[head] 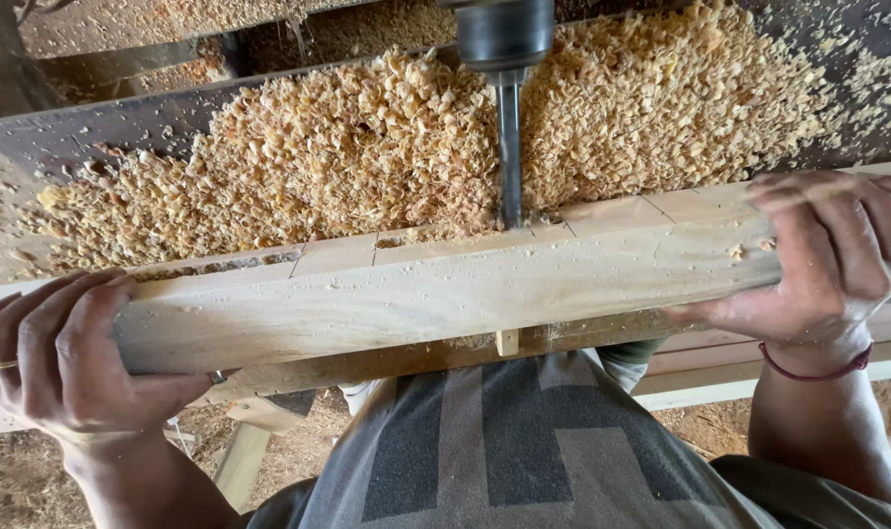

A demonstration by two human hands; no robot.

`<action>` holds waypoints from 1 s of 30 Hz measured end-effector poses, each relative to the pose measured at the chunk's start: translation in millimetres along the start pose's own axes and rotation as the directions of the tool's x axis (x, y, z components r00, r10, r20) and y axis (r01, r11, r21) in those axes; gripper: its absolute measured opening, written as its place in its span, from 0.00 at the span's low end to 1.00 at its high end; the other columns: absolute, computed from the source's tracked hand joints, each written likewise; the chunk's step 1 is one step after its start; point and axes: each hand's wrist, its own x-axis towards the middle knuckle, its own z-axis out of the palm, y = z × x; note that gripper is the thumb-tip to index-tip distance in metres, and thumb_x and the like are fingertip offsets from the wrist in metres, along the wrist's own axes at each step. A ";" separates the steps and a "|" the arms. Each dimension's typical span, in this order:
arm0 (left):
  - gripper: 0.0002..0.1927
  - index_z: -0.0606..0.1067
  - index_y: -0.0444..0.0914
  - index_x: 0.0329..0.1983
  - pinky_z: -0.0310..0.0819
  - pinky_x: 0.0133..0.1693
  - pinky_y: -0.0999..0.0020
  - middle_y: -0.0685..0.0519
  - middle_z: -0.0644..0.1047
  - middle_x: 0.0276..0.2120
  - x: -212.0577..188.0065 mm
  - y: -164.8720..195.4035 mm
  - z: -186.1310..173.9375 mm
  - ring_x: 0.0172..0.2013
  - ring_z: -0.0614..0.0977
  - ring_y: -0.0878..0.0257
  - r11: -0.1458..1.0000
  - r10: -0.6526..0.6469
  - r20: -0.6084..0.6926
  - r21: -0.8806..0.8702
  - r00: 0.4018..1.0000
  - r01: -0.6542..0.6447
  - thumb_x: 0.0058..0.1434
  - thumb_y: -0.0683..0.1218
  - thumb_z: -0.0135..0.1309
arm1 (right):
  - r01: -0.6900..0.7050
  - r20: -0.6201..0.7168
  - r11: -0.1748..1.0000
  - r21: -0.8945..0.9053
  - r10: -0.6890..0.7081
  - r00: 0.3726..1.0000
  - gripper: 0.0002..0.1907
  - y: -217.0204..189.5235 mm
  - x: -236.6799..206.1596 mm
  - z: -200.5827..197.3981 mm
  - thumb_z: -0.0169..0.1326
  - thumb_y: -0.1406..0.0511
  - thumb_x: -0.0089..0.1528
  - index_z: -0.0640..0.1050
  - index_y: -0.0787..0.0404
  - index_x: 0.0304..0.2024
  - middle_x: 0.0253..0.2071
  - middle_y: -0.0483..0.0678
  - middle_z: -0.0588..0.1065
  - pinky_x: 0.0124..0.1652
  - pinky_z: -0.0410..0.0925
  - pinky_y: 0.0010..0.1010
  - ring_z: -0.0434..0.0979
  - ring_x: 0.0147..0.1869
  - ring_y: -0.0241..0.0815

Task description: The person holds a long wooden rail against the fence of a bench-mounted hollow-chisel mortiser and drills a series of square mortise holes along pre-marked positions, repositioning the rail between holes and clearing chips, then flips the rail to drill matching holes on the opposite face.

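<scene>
Shavings [386,147] heaped across the upper frame and a mortise slot [225,264] already cut at centre-left told us much boring was done, while our left hand [63,358] and right hand [837,260] clamped the beam [445,289] ends under the bit [510,147], pencilled sections toward the right uncut.

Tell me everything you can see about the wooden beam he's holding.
The beam is a long, pale, squared length of planed timber with brownish grain streaks, lying roughly level across the view. Pencil lines cross its top face, which has slots cut in it. The drill bit meets that face. The left hand and right hand clasp its ends. Shavings are heaped behind it.
</scene>
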 end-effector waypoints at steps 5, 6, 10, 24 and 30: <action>0.43 0.81 0.36 0.45 0.73 0.55 0.55 0.50 0.83 0.43 6.9 -1.5 3.2 0.49 0.84 0.53 0.999 0.001 -0.035 0.037 0.999 0.000 0.65 0.79 0.44 | -0.002 -0.018 1.000 -0.025 0.001 1.000 0.54 3.1 -4.6 4.8 0.56 0.25 0.46 0.82 0.73 0.31 0.29 0.60 0.78 0.51 0.74 0.48 0.82 0.37 0.58; 0.44 0.81 0.36 0.44 0.72 0.55 0.55 0.50 0.83 0.43 6.5 -2.2 4.2 0.48 0.83 0.53 0.999 0.000 -0.041 0.033 0.999 0.001 0.65 0.80 0.43 | -0.005 -0.017 1.000 -0.013 0.004 1.000 0.53 3.7 -5.4 5.5 0.56 0.26 0.46 0.81 0.74 0.31 0.29 0.60 0.78 0.51 0.74 0.48 0.82 0.38 0.58; 0.41 0.81 0.38 0.46 0.71 0.56 0.58 0.50 0.84 0.46 2.5 -7.5 9.5 0.48 0.82 0.55 0.999 -0.026 -0.020 0.031 0.999 0.027 0.65 0.77 0.40 | -0.005 -0.066 1.000 0.015 0.006 0.998 0.52 6.0 -7.2 10.1 0.56 0.27 0.49 0.82 0.74 0.34 0.29 0.60 0.78 0.51 0.76 0.47 0.82 0.38 0.57; 0.37 0.80 0.37 0.49 0.69 0.59 0.53 0.49 0.82 0.45 -16.9 43.8 -7.5 0.47 0.83 0.55 0.976 -0.217 0.072 0.000 0.974 0.218 0.70 0.72 0.37 | -0.047 0.007 0.998 0.037 0.047 0.999 0.49 -7.2 -20.6 5.3 0.59 0.28 0.48 0.79 0.71 0.33 0.32 0.59 0.78 0.46 0.74 0.46 0.80 0.41 0.55; 0.46 0.78 0.36 0.44 0.66 0.57 0.53 0.48 0.82 0.42 -31.3 24.1 1.0 0.45 0.81 0.53 0.994 -0.107 0.022 -0.029 0.994 0.108 0.66 0.81 0.33 | 0.051 -0.045 0.985 0.167 -0.044 0.998 0.50 1.4 -21.9 10.8 0.62 0.31 0.49 0.78 0.77 0.31 0.27 0.63 0.76 0.37 0.76 0.45 0.79 0.35 0.58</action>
